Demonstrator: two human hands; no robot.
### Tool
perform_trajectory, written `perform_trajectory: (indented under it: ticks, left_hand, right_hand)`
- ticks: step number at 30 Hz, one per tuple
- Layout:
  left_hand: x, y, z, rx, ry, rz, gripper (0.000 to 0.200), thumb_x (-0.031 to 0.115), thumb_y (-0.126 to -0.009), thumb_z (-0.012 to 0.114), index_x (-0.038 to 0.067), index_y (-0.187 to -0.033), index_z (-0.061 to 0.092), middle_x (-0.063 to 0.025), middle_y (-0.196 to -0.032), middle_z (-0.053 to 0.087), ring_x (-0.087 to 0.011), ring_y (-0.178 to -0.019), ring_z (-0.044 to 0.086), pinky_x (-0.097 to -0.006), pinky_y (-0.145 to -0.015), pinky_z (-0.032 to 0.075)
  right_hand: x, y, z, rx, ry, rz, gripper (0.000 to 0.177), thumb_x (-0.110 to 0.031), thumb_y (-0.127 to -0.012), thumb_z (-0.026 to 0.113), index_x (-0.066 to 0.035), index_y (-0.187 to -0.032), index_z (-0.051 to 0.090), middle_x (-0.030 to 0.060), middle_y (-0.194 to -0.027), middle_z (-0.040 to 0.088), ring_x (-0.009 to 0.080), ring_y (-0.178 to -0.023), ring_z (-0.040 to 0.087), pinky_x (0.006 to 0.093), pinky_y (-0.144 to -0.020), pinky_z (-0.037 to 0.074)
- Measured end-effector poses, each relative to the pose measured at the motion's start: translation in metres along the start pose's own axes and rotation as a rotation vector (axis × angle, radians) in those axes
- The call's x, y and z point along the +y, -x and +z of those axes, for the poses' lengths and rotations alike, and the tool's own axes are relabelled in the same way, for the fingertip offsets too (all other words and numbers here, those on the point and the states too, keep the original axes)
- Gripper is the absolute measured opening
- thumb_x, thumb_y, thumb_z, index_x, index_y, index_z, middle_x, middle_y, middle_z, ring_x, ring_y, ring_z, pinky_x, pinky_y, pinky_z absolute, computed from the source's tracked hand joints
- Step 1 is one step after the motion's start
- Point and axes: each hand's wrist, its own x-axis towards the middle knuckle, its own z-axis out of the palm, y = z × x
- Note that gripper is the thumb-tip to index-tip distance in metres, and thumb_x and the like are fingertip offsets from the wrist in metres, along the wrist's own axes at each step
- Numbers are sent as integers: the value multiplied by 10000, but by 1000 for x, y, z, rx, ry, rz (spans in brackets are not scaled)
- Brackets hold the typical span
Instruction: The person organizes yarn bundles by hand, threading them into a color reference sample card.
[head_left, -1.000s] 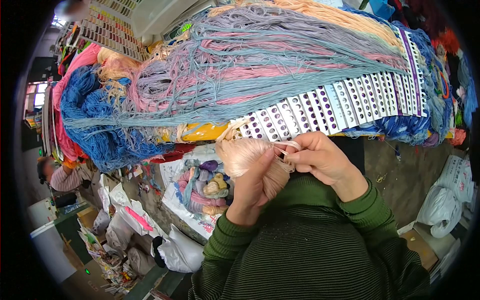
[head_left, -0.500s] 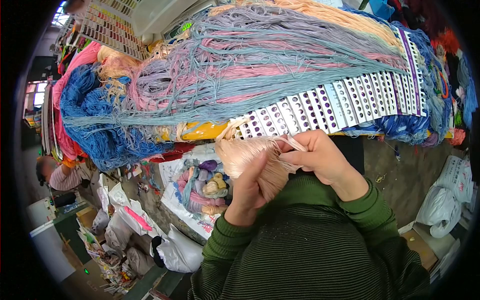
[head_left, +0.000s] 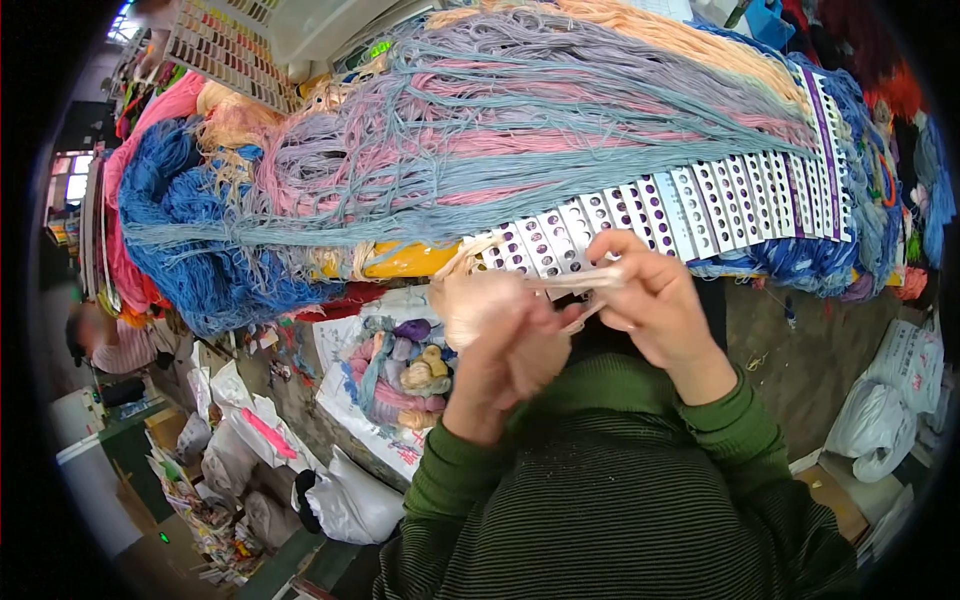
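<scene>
A glossy pale-peach thread skein (head_left: 460, 310) is bunched in my left hand (head_left: 500, 355), which is closed around it and smeared by motion. My right hand (head_left: 655, 305) is closed on a strand drawn out from the skein, thumb and forefinger pinching it; the strand (head_left: 575, 280) stretches between both hands. Just beyond them lies a row of white punched thread cards (head_left: 590, 222) along the table's near edge. Long lilac, pink and blue-grey threads (head_left: 470, 150) spread over the tabletop and run to the cards' right end.
Blue yarn (head_left: 170, 240) is heaped at the table's left end. On the floor, a white sack (head_left: 345, 385) bears several small coloured skeins (head_left: 425, 370). White plastic bags (head_left: 880, 420) stand at the right. Another person in a striped sleeve (head_left: 125, 355) is at the far left.
My right hand has moved slightly right, and the strand is now pulled out longer between my hands. My left hand has turned and blurred around the skein.
</scene>
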Motion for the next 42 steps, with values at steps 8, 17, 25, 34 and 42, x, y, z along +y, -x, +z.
perform_trajectory:
  ticks: [8,17,25,34,42]
  left_hand:
    - [159,132,-203,765,-1171,712,121,31,-719,392,3,-695,507,-37,-634,463,-141,-620,468,-249,-624,398]
    - [126,78,-116,293,225,404,266,229,-825,382,-9,-903,473,-46,-644,476,-151,-599,476,-345,-635,424]
    - [44,-53,-56,470,-936,-197,215,219,-734,570,8,-775,555,-25,-647,546,-90,-547,505,-215,-484,399]
    - [38,-54,-57,370,-908,-147,66,93,-740,541,27,-748,548,2,-634,518,-62,-539,470,-189,-472,371]
    - [30,-65,-57,368,-881,-189,127,150,-751,505,51,-675,531,13,-564,456,-62,-525,425,-190,-500,348]
  right_hand:
    - [-123,15,-119,263,-178,30,50,18,-749,462,21,-768,415,71,-704,450,160,-682,485,314,-775,432]
    - [-226,-29,-134,312,772,-504,210,-41,-757,397,42,-883,543,109,-912,535,180,-875,497,261,-788,385]
    - [22,-77,-19,13,898,-108,67,-44,-626,597,-2,-679,589,54,-587,521,112,-532,465,230,-501,371]
    - [39,-61,4,-120,1550,-458,242,-119,-629,590,-5,-835,531,87,-792,487,245,-691,468,345,-594,348]
    - [36,-65,-7,-192,1248,-257,254,-114,-578,569,-14,-810,550,109,-814,475,244,-704,480,336,-608,379]
